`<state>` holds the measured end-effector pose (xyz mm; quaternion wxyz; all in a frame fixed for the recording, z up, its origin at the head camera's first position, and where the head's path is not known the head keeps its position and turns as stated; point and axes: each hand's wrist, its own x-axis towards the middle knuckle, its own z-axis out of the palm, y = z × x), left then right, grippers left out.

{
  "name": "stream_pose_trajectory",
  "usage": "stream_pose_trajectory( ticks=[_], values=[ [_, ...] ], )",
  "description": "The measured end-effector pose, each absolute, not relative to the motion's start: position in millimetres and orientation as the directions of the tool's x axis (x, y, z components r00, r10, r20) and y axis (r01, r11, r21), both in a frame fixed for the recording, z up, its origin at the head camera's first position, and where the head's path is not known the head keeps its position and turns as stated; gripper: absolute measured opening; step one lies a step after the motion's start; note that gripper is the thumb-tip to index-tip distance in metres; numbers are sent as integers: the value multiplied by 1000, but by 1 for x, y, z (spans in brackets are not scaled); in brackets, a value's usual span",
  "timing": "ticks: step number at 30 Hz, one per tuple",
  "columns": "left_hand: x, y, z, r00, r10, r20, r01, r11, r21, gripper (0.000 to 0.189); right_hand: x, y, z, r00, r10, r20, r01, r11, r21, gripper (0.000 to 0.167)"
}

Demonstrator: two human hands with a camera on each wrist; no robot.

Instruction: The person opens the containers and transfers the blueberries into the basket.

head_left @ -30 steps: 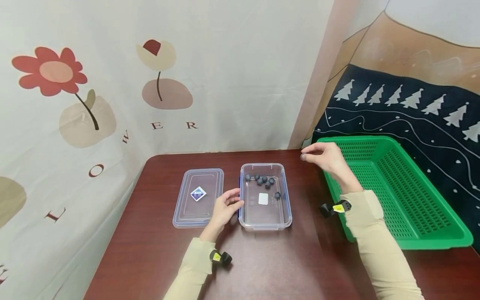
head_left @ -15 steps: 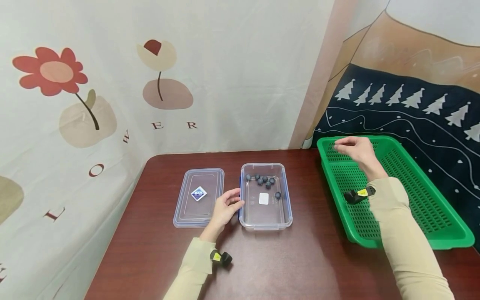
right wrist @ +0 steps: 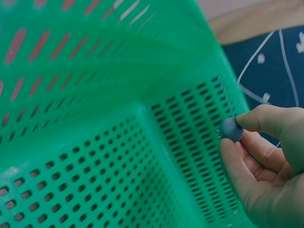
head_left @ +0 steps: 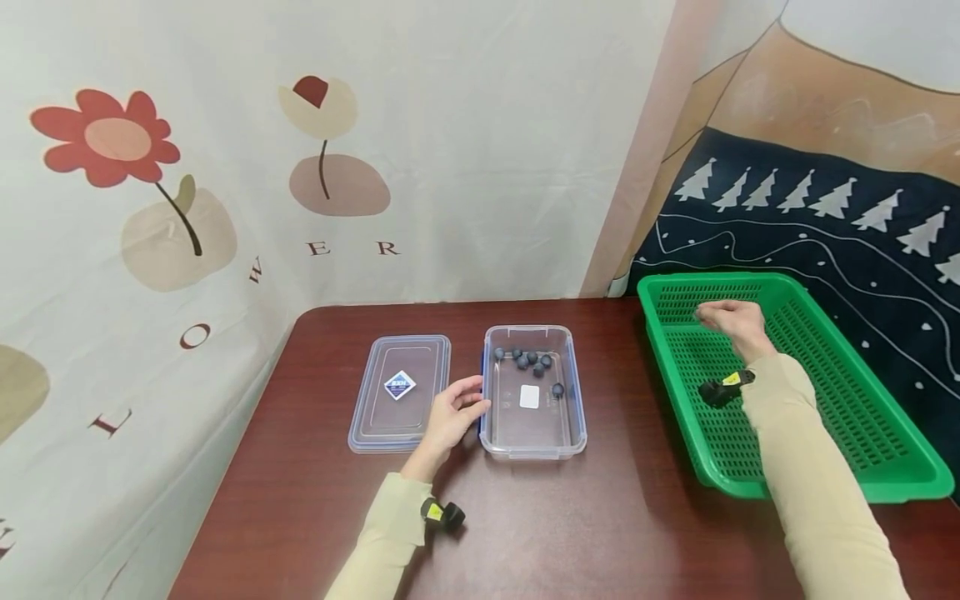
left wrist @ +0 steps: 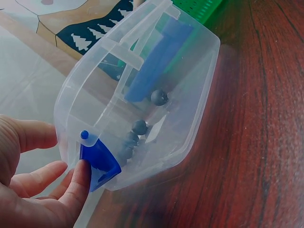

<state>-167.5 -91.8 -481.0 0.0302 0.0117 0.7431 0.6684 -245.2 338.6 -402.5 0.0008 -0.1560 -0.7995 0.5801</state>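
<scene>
Bright, even indoor light – soft shadows, wide-angle bending at edges – wrist views slightly blurred

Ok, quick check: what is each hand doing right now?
Left hand: open, fingers resting against the clear container.
Right hand: pinching a small dark ball over the green basket.
</scene>
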Motion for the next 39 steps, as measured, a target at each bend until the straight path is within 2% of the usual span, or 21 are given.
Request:
stream_pose_trajectory(
  ticks=[3,9,13,16,21,27,32,34,39],
  values=[
    [-167,-92,-481,-998,60,-24,-18,105,994,39,-246,341,-410,-937,276,-212,282,242,-928,14],
    [-166,-91,-480,-998,61,-20,-14,100,995,39,-251,343,-421,-908,329,-258,344,237,-908,3],
    [-166,-91,-480,-998,64,-14,-7,100,995,39,-251,343,-422,-864,402,-303,411,215,-886,6],
    [-166,-91,-480,-998,65,-17,-11,93,996,39,-251,341,-418,-856,406,-320,414,168,-895,10],
    [-166,-91,-480,-998,63,-26,-20,96,995,39,-251,333,-404,-901,328,-284,330,93,-939,18],
    [-163,-91,-473,-998,66,-23,-17,87,996,38,-251,320,-385,-938,283,-202,250,142,-958,28],
    [-165,-95,-485,-991,101,89,93,42,995,38,-250,305,-372,-955,267,-131,158,82,-984,8],
    [-166,-96,-488,-989,106,108,112,38,993,38,-250,298,-367,-959,265,-101,128,86,-988,6],
    [-166,-93,-482,-997,81,13,19,71,997,39,-250,277,-360,-970,234,-62,90,111,-990,7]
  ],
)
